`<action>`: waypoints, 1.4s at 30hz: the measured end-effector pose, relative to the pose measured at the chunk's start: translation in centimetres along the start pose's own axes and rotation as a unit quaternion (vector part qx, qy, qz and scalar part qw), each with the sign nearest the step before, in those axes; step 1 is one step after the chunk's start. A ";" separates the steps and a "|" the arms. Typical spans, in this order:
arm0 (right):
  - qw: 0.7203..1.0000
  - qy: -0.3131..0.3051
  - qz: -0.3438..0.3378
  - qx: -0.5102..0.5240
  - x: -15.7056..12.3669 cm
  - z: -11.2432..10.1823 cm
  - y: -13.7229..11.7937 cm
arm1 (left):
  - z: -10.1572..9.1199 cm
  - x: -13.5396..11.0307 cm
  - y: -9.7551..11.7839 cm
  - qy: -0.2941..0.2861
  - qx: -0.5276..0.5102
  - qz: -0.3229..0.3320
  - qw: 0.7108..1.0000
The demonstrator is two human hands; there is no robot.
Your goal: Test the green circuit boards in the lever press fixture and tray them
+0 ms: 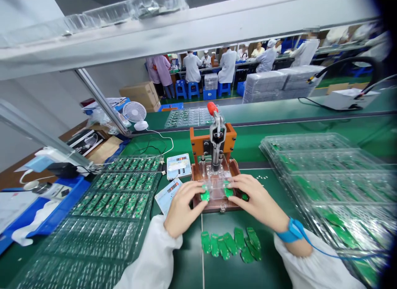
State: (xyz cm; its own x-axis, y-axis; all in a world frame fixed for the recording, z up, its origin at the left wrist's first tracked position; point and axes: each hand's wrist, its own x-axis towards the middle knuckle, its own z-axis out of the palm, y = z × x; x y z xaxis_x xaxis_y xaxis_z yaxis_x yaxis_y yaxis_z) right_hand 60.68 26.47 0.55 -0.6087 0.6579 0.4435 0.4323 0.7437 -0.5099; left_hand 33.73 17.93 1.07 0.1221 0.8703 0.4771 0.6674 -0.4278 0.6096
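Note:
A brown test fixture (pixel 216 185) with a red-knobbed lever (pixel 212 108) stands at the middle of the green bench. My left hand (pixel 182 208) rests on its left front, fingers pinched on a small green circuit board (pixel 204 195). My right hand (pixel 256 200), a blue wrist strap (pixel 291 231) on its wrist, pinches another green board (pixel 228 192) at the fixture's right front. Several loose green boards (pixel 231 244) lie on the bench just below the fixture, between my white sleeves.
Clear trays of green boards lie left (pixel 124 189) and stacked right (pixel 328 173). Two small white meters (pixel 178 166) sit left of the fixture, a small white fan (pixel 135 114) behind. A blue tray (pixel 34 210) lies at far left. People in white coats work at far benches.

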 end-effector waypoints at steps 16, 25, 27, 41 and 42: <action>1.000 -0.018 -0.017 -0.014 1.5 1.5 0.4 | 2.3 1.6 -1.2 -0.010 0.057 0.043 0.997; 0.996 0.078 0.043 0.016 1.6 -0.4 -0.2 | 2.9 0.5 -1.3 0.021 0.061 0.030 0.997; 0.987 0.145 0.070 0.023 2.4 -1.2 -0.6 | 3.1 0.4 -1.3 0.024 0.064 0.034 0.997; 0.942 0.311 -0.003 0.124 14.1 -7.6 -4.8 | 3.7 0.2 -1.6 0.031 0.054 0.036 0.997; 0.944 0.301 -0.011 0.133 15.3 -8.0 -4.6 | 3.8 0.3 -1.6 0.030 0.050 0.032 0.998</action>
State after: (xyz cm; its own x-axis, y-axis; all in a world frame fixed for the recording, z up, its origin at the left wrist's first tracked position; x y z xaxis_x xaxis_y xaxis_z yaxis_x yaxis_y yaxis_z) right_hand 54.64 34.05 15.60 -0.0922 0.6506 0.7538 0.1940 0.7543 -0.6273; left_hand 35.45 19.81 -2.16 0.1248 0.8240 0.5527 0.7305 -0.4533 0.5108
